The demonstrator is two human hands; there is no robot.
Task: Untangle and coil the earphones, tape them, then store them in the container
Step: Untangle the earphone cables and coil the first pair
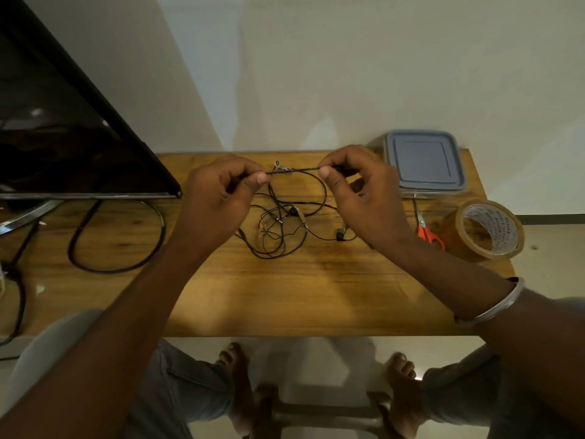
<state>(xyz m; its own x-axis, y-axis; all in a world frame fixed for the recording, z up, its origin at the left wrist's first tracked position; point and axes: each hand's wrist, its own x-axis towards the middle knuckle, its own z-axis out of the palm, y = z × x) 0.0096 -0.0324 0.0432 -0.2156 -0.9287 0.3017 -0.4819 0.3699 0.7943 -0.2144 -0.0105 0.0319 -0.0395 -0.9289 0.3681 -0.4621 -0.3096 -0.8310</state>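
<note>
Black earphones (285, 229) lie in a tangled heap on the wooden table (285, 289), with one earbud (340, 235) off to the right. A short stretch of their cord is pulled taut above the heap. My left hand (218, 201) pinches one end of that stretch between thumb and fingers. My right hand (364, 198) pinches the other end. A small knot or clip sits on the taut cord between the hands. The container (424, 163) with a grey lid stands shut at the table's back right. A roll of brown tape (487, 229) lies at the right edge.
Red-handled scissors (427, 229) lie between the container and the tape. A dark monitor (63, 122) stands at the left, with a thick black cable (120, 236) looped on the table in front of it. My knees and feet show below the near edge.
</note>
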